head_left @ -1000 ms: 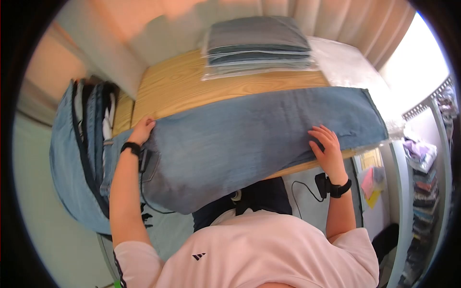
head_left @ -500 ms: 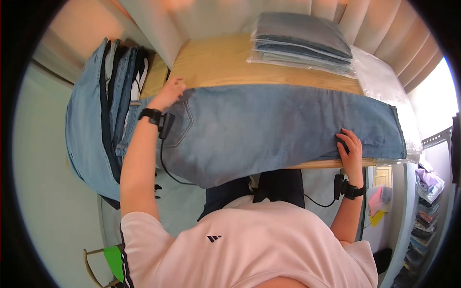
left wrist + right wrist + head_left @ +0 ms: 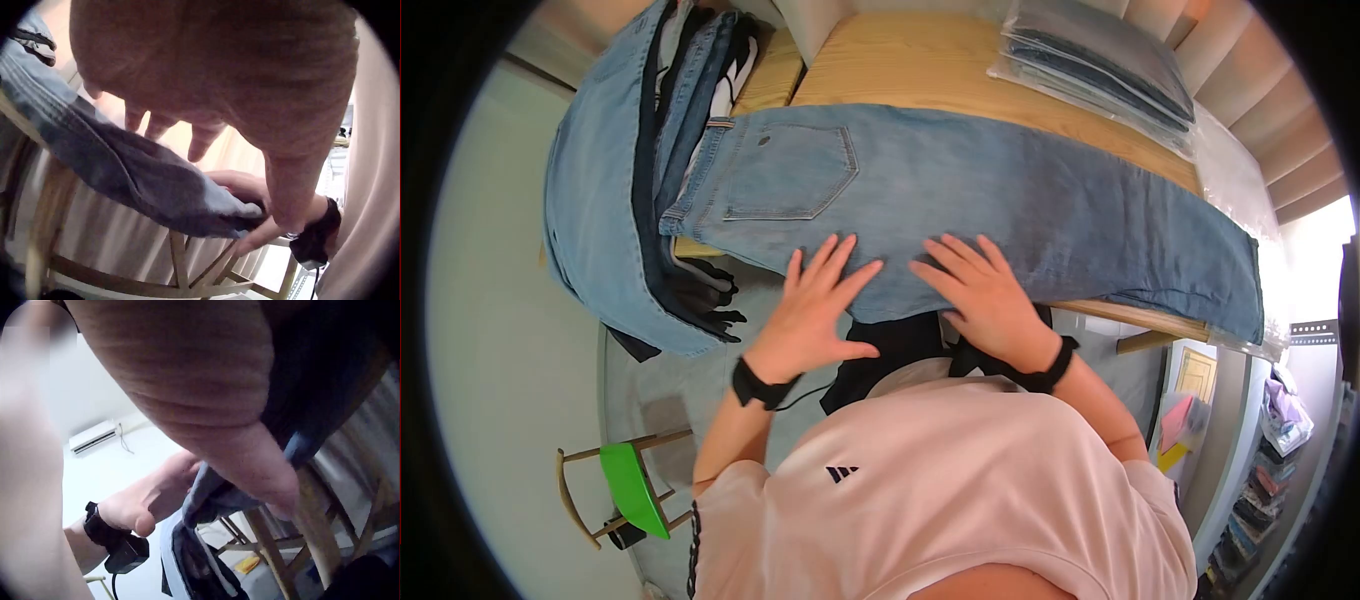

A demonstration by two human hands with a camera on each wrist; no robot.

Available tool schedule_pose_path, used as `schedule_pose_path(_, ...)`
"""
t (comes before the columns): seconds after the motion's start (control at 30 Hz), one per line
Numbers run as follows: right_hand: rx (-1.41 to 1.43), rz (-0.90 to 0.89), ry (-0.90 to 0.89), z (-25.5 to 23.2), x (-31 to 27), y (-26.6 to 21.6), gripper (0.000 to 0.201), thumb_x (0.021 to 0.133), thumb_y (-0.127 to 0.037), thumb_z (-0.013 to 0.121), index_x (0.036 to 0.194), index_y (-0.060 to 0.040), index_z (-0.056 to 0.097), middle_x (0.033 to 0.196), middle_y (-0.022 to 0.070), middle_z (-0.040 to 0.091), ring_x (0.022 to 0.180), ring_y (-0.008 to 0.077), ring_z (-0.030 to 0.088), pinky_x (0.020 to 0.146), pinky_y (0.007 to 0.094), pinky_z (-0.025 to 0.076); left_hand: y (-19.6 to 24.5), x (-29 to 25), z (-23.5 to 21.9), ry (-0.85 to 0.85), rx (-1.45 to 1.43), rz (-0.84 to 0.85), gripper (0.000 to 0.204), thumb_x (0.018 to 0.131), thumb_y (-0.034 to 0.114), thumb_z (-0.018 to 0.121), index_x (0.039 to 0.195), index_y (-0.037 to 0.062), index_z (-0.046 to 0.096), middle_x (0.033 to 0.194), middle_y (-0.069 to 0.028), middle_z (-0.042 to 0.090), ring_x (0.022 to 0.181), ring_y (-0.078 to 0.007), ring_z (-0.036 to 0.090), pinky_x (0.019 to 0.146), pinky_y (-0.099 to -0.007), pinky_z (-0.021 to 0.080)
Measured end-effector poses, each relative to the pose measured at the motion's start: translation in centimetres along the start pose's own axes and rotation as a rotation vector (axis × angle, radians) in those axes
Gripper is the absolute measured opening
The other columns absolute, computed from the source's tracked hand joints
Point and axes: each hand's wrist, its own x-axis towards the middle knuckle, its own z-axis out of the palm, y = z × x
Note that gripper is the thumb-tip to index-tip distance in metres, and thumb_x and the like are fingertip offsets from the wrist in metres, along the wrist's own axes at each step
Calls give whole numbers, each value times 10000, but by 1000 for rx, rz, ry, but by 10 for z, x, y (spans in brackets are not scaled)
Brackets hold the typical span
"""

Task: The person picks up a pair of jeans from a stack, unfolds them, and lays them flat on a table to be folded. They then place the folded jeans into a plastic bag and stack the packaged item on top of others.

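Note:
Blue jeans (image 3: 990, 180) lie lengthwise across the wooden table in the head view, back pocket at the left and leg hem at the right. My left hand (image 3: 810, 310), fingers spread and straight, has its fingertips at the near edge of the jeans below the pocket. To its right, my right hand (image 3: 985, 300) lies with spread fingers on the denim near the same edge. In the left wrist view the jeans (image 3: 144, 175) hang over the table edge, beyond my left hand (image 3: 212, 75). The right wrist view has my right hand (image 3: 187, 381) close up, jeans behind.
Several pairs of jeans (image 3: 600, 160) hang in a pile over the table's left end. Bagged folded garments (image 3: 1100, 65) are stacked at the back right of the table (image 3: 900, 60). A green-seated chair (image 3: 632, 490) stands at lower left, shelves (image 3: 1260, 500) at right.
Both hands have come together at the near middle edge of the jeans, the left from the waist end, the right from the lower leg. The pocket area now lies flatter and uncovered. The view has shifted.

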Motion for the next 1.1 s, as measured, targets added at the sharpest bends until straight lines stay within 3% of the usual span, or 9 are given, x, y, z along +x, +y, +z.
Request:
schedule_pose_path(0.07, -180, -51, -29, 22, 13, -3, 507, 766, -143, 634, 1257, -117, 512, 1332, 163, 459, 1257, 350, 404, 1044, 502, 299, 10, 1, 15, 120, 28, -7, 934, 584, 431, 799, 1382, 168, 390, 1456, -182, 280, 1373, -354, 205, 1062, -611, 142)
schedule_pose_path(0.17, -121, -35, -24, 30, 23, -9, 433, 813, -151, 597, 1239, -107, 527, 1325, 174, 472, 1230, 389, 425, 1023, 502, 330, 21, 5, 33, 189, 4, -28, 891, 620, 396, 786, 1372, 122, 394, 1448, -179, 289, 1372, -352, 209, 1057, -610, 153)
schedule_pose_path(0.3, -65, -56, -69, 14, 38, 2, 379, 845, -182, 573, 1213, -94, 543, 1226, 197, 543, 1168, 376, 486, 956, 456, 410, 17, 16, 54, 460, -22, -104, 619, 727, 213, 706, 1277, 59, 470, 1322, -151, 463, 1260, -328, 405, 1056, -518, 249)
schedule_pose_path(0.37, 270, 29, -231, -5, 49, 4, 381, 830, -163, 592, 1197, -79, 534, 1158, 209, 568, 1087, 389, 524, 896, 414, 447, 14, 18, 39, 551, -16, -86, 514, 704, 107, 653, 1198, 54, 522, 1241, -132, 529, 1164, -322, 484, 1014, -464, 322)
schedule_pose_path(0.47, 276, 124, -254, -7, 50, 11, 336, 880, -197, 542, 1191, -69, 545, 1128, 212, 574, 1051, 395, 535, 855, 414, 462, 0, 18, 17, 638, 13, -115, 501, 607, 12, 581, 1107, 45, 568, 1156, -126, 561, 1051, -322, 516, 917, -421, 396)
schedule_pose_path(0.77, 223, 76, -244, 0, 42, 5, 347, 924, -232, 493, 1241, -97, 531, 1225, 216, 539, 1185, 395, 460, 959, 429, 409, 16, 17, 19, 589, -98, -74, 457, 603, -54, 525, 1048, 40, 565, 1049, -129, 562, 943, -322, 531, 800, -408, 432)
schedule_pose_path(0.83, 167, 17, -205, 10, 38, 5, 357, 923, -232, 491, 1256, -107, 526, 1244, 213, 533, 1215, 395, 435, 987, 425, 391, 23, 16, 16, 640, 41, -124, 448, 621, -73, 513, 1051, 39, 567, 1082, -131, 558, 1048, -324, 525, 883, -445, 426)
schedule_pose_path(0.9, 54, -43, -138, 16, 35, 2, 426, 909, -375, 515, 1253, -125, 532, 1236, 244, 527, 1180, 444, 455, 987, 462, 384, 16, 11, 24, 585, 15, -113, 451, 632, -94, 501, 1059, 38, 567, 1123, -130, 547, 1118, -324, 498, 938, -471, 400)
schedule_pose_path(1.1, -99, -47, -89, 24, 21, -18, 494, 834, -328, 618, 1285, -154, 516, 1335, 230, 435, 1245, 434, 392, 1020, 542, 312, 17, 0, 31, 396, -236, -41, 478, 669, -150, 426, 1093, 23, 562, 1220, -134, 523, 1269, -331, 408, 1046, -510, 323)
